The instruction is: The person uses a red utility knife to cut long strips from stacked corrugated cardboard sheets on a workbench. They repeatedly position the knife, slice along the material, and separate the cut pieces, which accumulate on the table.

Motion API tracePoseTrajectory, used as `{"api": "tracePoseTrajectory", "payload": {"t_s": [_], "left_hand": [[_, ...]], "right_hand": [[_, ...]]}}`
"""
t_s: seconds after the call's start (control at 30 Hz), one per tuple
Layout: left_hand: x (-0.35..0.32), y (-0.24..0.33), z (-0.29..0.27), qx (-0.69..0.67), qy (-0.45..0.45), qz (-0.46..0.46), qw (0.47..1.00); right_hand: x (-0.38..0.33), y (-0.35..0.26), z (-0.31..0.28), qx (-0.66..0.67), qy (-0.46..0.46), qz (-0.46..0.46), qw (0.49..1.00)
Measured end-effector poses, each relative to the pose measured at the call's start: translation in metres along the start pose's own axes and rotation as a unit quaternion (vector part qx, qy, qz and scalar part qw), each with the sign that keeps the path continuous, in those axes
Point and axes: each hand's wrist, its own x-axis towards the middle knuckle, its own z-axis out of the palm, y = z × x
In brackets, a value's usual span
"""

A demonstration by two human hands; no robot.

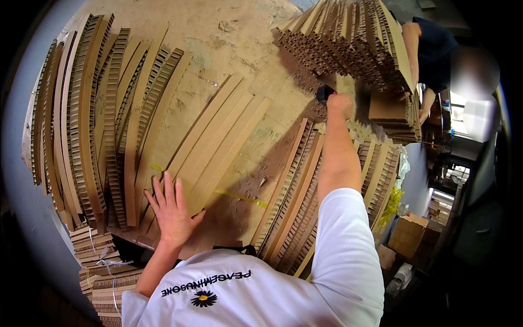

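Observation:
My left hand (pixel 173 210) lies with its fingers spread on the near ends of several flat cardboard strips (pixel 218 139), set side by side in the middle of the table. At the far right, my outstretched right hand (pixel 340 106) is closed round a small black tool (pixel 325 93) with a bit of red on it. Its kind is not clear from here. Beyond that hand rises a tall stack of honeycomb cardboard strips (pixel 348 41). Between my arms and under my right arm lie more honeycomb strips (pixel 289 191), with their cells showing.
A long row of honeycomb strips (pixel 90 114) stands on the left. Tied bundles (pixel 106 272) sit at the lower left. Another person (pixel 430 54) in dark clothes stands behind the stack, near flat cardboard pieces (pixel 389 109). Cardboard boxes (pixel 408 237) and yellow strapping (pixel 391 206) are on the right.

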Motion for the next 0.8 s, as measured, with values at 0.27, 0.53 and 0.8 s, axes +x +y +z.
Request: {"api": "tracePoseTrajectory", "payload": {"t_s": [0.27, 0.53, 0.8], "left_hand": [[-0.003, -0.013, 0.018, -0.021, 0.092, -0.006, 0.995], [-0.003, -0.008, 0.014, -0.04, 0.119, 0.008, 0.992], [-0.007, -0.012, 0.003, -0.052, 0.076, -0.006, 0.996]], "right_hand": [[-0.004, -0.009, 0.007, -0.017, -0.003, -0.023, 1.0], [0.02, -0.004, -0.036, 0.026, -0.025, 0.019, 0.999], [-0.069, -0.018, -0.059, 0.507, -0.26, -0.167, 0.805]]}}
